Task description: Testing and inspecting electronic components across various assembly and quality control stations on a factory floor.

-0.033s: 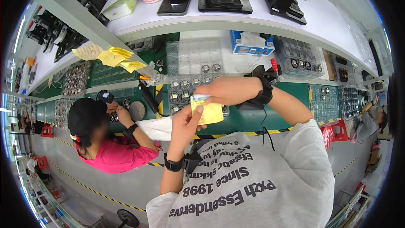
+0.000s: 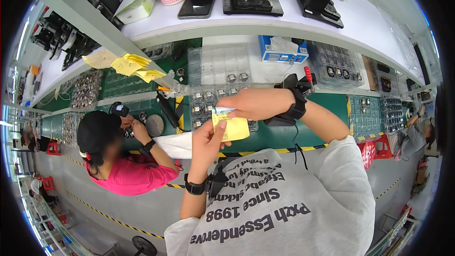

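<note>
A yellow paper slip (image 2: 237, 129), with faint writing on its left part, is held above the near side of the bench. My left hand (image 2: 206, 143) pinches it from below and the left, thumb on top. My right hand (image 2: 253, 103) reaches across from the right, its fingers closed at the slip's upper edge. A small pale bluish-white piece (image 2: 222, 110) shows at that edge, under the right fingers; its kind is unclear. Just beyond the hands lies a clear plastic tray (image 2: 218, 57) with small round metallic parts in several of its pockets.
At left, a co-worker in a pink top (image 2: 135, 170) handles small parts beside a round grey disc (image 2: 154, 124). A black tool (image 2: 166, 109) and a red-handled clamp (image 2: 308, 73) stand near. Overhead runs a white shelf (image 2: 199, 32). Yellow notes (image 2: 128, 64) hang from its post.
My hands and the yellow slip have shifted very slightly to the left. The grip of both hands looks the same.
</note>
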